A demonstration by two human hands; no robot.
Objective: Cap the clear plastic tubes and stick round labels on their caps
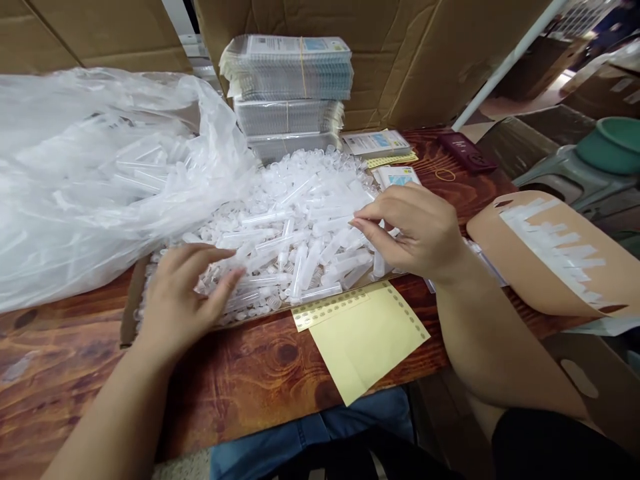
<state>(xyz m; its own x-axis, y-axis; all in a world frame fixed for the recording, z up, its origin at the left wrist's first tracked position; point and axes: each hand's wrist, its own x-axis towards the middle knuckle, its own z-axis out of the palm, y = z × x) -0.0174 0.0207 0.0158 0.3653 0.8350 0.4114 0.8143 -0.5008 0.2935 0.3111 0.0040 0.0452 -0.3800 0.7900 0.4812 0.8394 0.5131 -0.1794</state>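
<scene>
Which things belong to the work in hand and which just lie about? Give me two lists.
At the work:
plastic tubes, with the left hand and right hand over them
small plastic pieces
cardboard tray under both
yellow sheets, probably

Apparently lying about:
maroon device
green tub

A wooden table (240, 380) bears a shallow box (131, 303) and yellow sheets (367, 340).

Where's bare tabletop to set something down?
Wooden table, near side: front strip between left forearm and yellow sheet; left patch between plastic bag and that forearm. Crowded: cardboard tray, heaped with clear tubes; packet stacks behind.
</scene>
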